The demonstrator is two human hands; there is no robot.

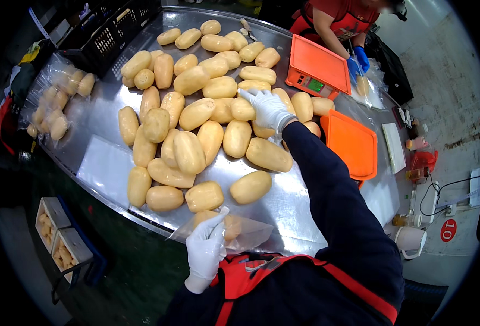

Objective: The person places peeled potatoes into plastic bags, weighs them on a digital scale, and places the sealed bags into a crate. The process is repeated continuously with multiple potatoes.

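Many peeled, pale yellow potatoes [189,152] lie heaped on a shiny metal table [299,217]. My left hand [206,247], in a white glove, pinches the edge of a clear plastic bag [251,233] at the table's near edge. Through the film show potatoes [231,227] in or beneath the bag; which, I cannot tell. My right hand [270,108], also white-gloved, reaches across to the heap's right side. Its fingers stretch out over the potatoes, at a small rounded potato [243,109]; the fingers' undersides are hidden.
An orange scale [320,64] and an orange tray [351,144] stand at right. Beyond, a co-worker's blue-gloved hands [358,62] handle a bag. Bagged potatoes [55,103] lie at left, near black crates [109,38]. Flat plastic bags [107,165] lie left. A peeler-like tool [247,28] lies at back.
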